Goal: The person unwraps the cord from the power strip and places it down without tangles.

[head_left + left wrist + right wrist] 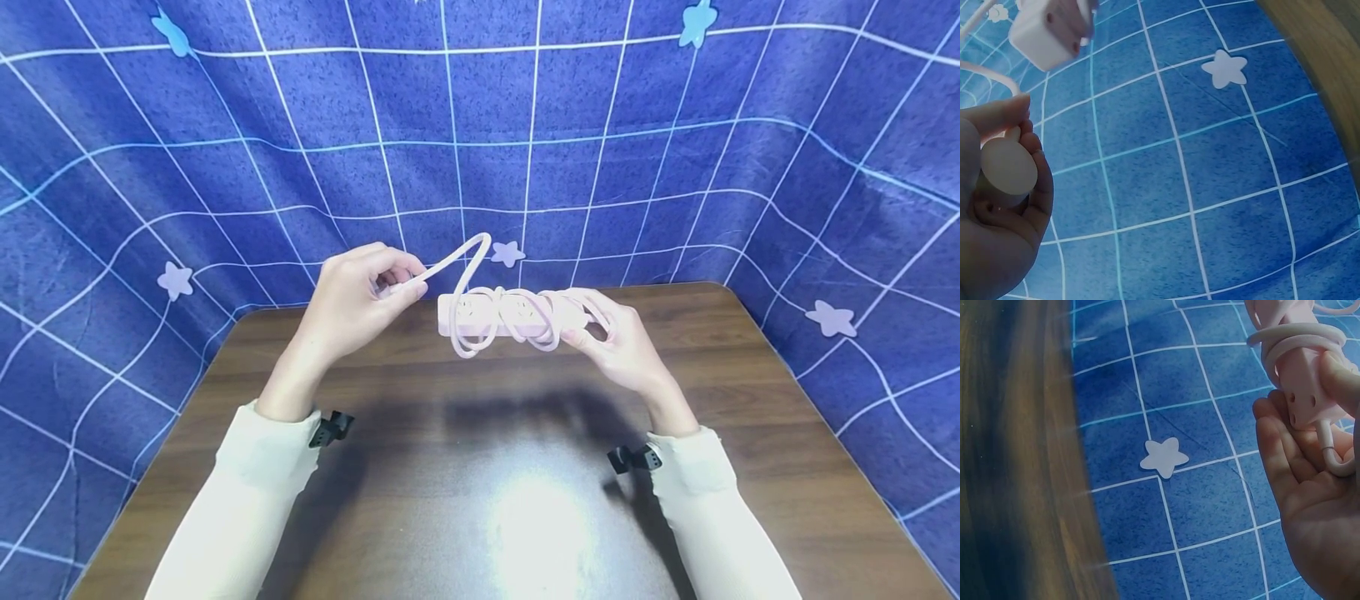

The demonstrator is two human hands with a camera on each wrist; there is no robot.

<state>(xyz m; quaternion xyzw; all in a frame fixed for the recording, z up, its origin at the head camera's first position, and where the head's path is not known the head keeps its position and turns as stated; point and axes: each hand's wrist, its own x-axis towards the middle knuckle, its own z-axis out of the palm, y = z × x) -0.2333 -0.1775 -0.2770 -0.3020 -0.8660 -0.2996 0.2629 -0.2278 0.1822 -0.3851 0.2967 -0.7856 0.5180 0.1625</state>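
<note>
Blue cloth (487, 100) backs the table (405, 500); cord loops (498, 304) cross the power strip (525, 310).

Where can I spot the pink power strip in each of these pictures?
Head: the power strip is just right of centre, with the right hand gripping its right-hand end.
Left wrist: near the top left corner, where one end with small holes shows.
Right wrist: upper right, held in that same hand, with the cord wrapped around it.
Shared landmark: the blue grid-patterned cloth is in all three views.
</note>
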